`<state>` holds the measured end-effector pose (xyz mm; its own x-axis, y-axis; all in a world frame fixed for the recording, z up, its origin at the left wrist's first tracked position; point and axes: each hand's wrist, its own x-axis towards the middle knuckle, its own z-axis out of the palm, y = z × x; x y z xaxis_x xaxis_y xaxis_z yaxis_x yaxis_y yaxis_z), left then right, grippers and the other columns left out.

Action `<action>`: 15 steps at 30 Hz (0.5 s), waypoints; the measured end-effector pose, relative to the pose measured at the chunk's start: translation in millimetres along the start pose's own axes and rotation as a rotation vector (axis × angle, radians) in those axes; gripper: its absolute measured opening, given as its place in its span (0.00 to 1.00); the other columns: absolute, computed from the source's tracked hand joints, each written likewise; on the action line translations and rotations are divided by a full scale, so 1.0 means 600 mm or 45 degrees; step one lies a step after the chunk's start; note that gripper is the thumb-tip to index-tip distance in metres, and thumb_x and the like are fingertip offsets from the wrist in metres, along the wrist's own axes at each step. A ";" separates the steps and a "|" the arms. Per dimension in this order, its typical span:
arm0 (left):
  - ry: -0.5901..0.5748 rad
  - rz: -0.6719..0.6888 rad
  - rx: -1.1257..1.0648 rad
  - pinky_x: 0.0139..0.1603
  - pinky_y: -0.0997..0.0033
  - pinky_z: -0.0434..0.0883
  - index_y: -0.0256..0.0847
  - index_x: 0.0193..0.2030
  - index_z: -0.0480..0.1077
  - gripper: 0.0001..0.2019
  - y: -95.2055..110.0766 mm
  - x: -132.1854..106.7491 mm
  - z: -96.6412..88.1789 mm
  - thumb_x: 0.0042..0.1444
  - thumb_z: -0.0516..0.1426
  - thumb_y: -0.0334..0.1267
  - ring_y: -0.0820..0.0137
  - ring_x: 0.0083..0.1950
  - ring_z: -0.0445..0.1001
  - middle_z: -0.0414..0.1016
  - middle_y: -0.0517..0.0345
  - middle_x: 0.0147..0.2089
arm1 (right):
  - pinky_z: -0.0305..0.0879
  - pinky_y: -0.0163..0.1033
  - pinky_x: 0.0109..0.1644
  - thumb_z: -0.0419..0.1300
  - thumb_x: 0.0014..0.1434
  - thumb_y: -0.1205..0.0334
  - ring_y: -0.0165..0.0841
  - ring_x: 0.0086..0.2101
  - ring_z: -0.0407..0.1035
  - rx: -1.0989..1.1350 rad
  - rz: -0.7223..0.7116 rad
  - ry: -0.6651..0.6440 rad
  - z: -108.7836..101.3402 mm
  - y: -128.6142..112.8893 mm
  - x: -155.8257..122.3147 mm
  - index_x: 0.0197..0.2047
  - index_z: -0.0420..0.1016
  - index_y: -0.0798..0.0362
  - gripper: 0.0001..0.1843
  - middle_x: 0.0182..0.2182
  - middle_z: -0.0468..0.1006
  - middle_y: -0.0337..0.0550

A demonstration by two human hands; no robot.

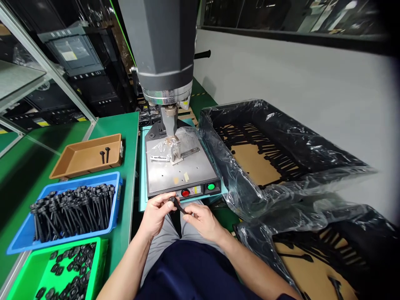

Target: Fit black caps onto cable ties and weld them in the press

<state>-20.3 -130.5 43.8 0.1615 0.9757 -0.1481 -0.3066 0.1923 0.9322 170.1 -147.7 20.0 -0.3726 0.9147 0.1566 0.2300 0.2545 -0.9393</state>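
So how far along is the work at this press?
Seemingly done: black pieces lie in the two plastic-lined cardboard boxes, and two sit in the brown tray. In hand: the left hand and right hand pinch one black headed pin before the press's metal fixture. Left: the blue tray is full of pins and the green tray holds many small black rings.

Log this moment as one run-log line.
left hand: grips black bolt head | right hand: pinches its shank | place: before press plate | nearby: blue tray of bolts
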 end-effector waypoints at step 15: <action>0.085 0.190 0.297 0.32 0.64 0.74 0.43 0.39 0.80 0.10 -0.024 0.047 0.056 0.50 0.63 0.41 0.67 0.30 0.75 0.75 0.47 0.50 | 0.53 0.30 0.20 0.56 0.61 0.44 0.28 0.22 0.64 0.764 0.270 0.088 0.000 0.024 0.063 0.46 0.70 0.53 0.21 0.25 0.70 0.38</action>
<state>20.3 -109.5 37.1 0.0662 0.9976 -0.0177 -0.0972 0.0242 0.9950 159.1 -109.4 12.5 -0.3111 0.9490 -0.0513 -0.2584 -0.1364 -0.9564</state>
